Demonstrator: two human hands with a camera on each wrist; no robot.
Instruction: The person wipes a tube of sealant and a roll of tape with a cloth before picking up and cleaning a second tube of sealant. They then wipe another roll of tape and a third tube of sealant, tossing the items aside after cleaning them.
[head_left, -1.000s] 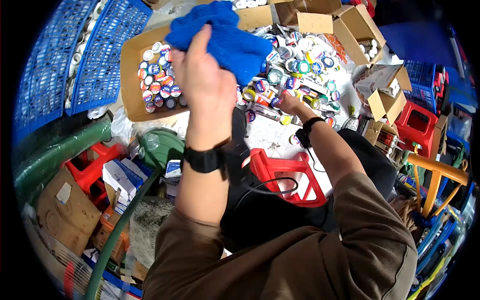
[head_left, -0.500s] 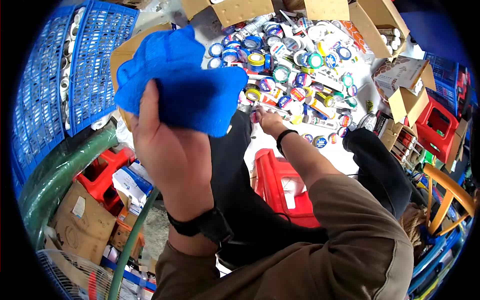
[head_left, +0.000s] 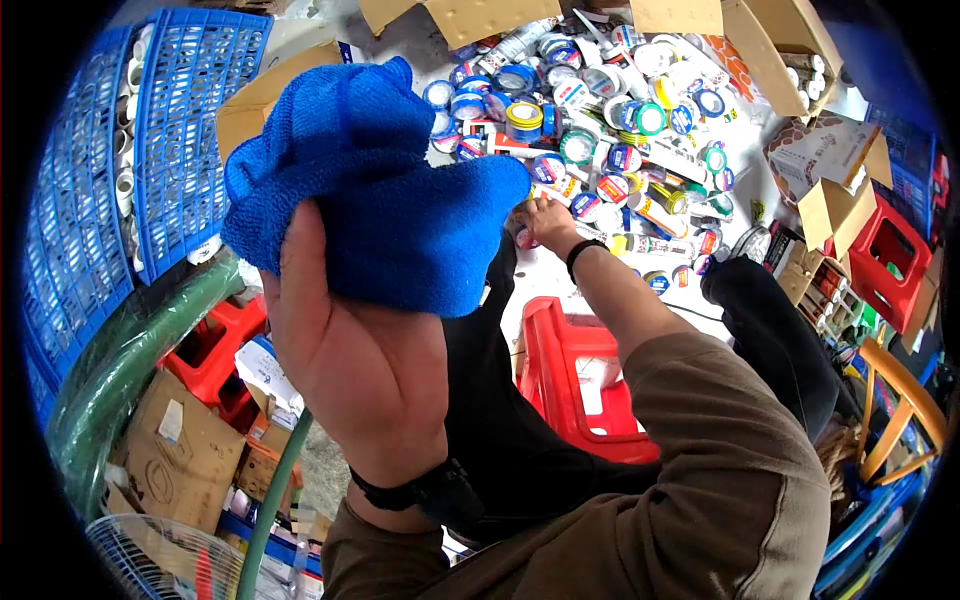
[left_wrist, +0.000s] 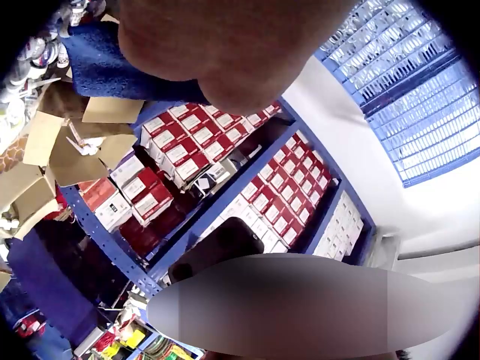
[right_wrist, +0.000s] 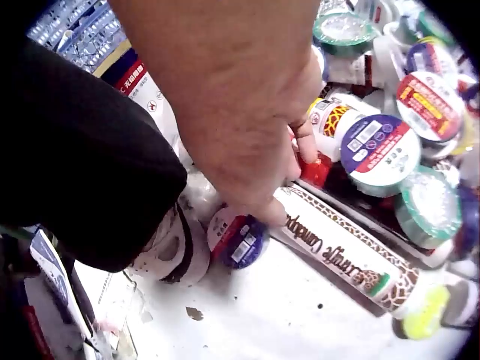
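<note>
Right hand (head_left: 550, 222) sits closer to the trouser leg (right_wrist: 90, 157) than a second ago, at the white tube (right_wrist: 334, 238); I cannot tell whether its fingers grip. Left hand (head_left: 355, 350) clasps the blue cloth (head_left: 400, 230) before the carton (head_left: 248, 108), probably light, soft; grip mid-fold.

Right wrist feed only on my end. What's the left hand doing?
Observer: The left hand is holding up a blue cloth.
Operator: Copy. Anything past the tape rolls?
Observer: Yes, upper right in the head view: an open cardboard box with white cylindrical items inside.
Operator: Any storage racks around?
Observer: Left wrist view has blue shelving stacked with red-and-white boxes.
</note>
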